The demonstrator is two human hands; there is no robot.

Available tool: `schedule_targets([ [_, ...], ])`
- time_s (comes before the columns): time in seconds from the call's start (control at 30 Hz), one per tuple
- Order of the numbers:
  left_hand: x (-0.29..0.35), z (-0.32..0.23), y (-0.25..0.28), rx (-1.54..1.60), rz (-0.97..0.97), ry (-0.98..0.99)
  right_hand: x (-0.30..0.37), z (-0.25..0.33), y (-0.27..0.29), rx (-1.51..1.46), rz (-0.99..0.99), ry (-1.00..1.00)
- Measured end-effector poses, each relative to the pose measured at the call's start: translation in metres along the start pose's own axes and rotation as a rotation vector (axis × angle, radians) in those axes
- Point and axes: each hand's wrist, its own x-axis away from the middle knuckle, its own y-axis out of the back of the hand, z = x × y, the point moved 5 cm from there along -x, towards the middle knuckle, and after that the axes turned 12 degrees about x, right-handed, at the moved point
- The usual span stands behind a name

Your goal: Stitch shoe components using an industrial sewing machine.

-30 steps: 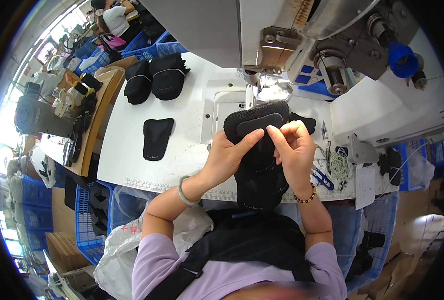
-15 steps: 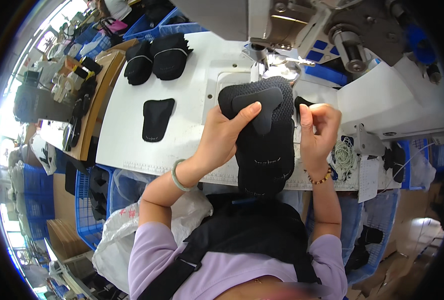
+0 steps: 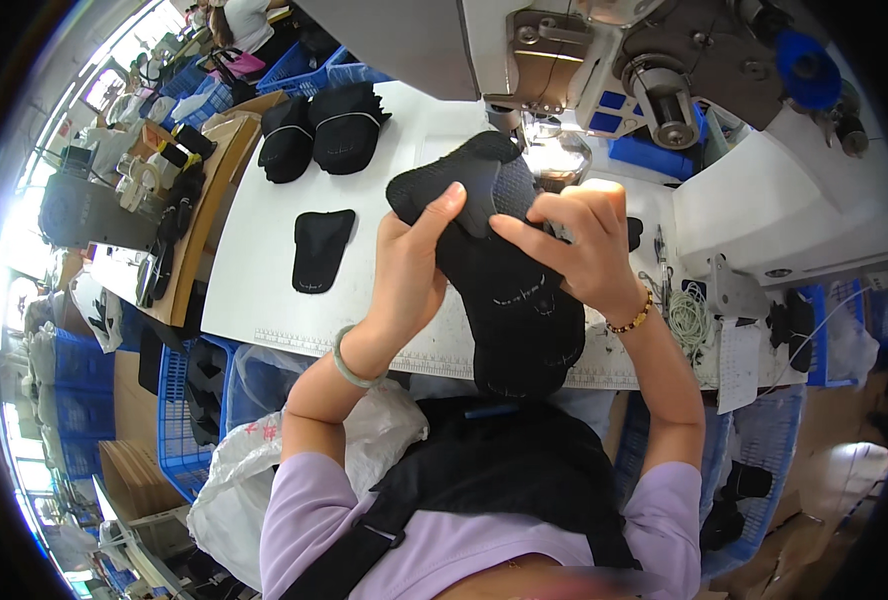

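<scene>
In my left hand (image 3: 412, 255) is a padded black fabric piece (image 3: 469, 258), shaped like a shoe tongue, with my thumb pressed on its top. A smooth black patch (image 3: 476, 190) lies over its textured upper end, under that thumb. My right hand (image 3: 589, 245) is closed at the patch's right edge, thumb and fingertips against it; the exact pinch is partly hidden. More black fabric (image 3: 526, 350) with light stitch marks hangs below, over the table's front edge. A single black tongue-shaped piece (image 3: 322, 250) lies flat to the left.
Two tied black bundles (image 3: 347, 130) sit at the back left of the white table (image 3: 254, 270). A sewing machine (image 3: 549, 60) stands just beyond my hands. Pale cord (image 3: 686, 320) lies coiled at right. Blue crates (image 3: 189, 440) flank me, and a white plastic bag (image 3: 254, 500) is near my lap.
My right hand has come leftward from beside the black fabric piece onto the patch. The piece's upper end has tilted and shifted left in my left hand.
</scene>
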Motion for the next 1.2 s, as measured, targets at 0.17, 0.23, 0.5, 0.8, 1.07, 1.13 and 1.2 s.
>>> schedule_targets([
  [0.17,-0.027,-0.007,-0.007,-0.138,0.07,-0.022,-0.008,-0.011,-0.006,0.008,0.04,-0.123],
  [0.23,-0.039,-0.006,-0.011,-0.17,0.121,-0.023,-0.007,-0.018,-0.003,0.01,-0.049,-0.218],
  [0.5,-0.061,-0.001,-0.021,-0.234,0.245,-0.017,0.002,-0.021,-0.003,0.11,-0.01,-0.226],
  [0.8,-0.061,0.0,-0.022,-0.163,0.237,0.044,0.007,-0.021,-0.008,0.065,0.024,-0.29],
  [1.07,-0.064,-0.01,-0.018,-0.268,0.291,0.067,0.002,-0.019,-0.007,0.128,0.024,-0.245],
  [1.13,-0.063,-0.011,-0.02,-0.315,0.316,0.1,0.003,-0.023,-0.008,0.133,0.016,-0.249],
  [1.2,-0.062,-0.008,-0.019,-0.348,0.326,0.164,0.004,-0.024,-0.007,0.154,-0.022,-0.117],
])
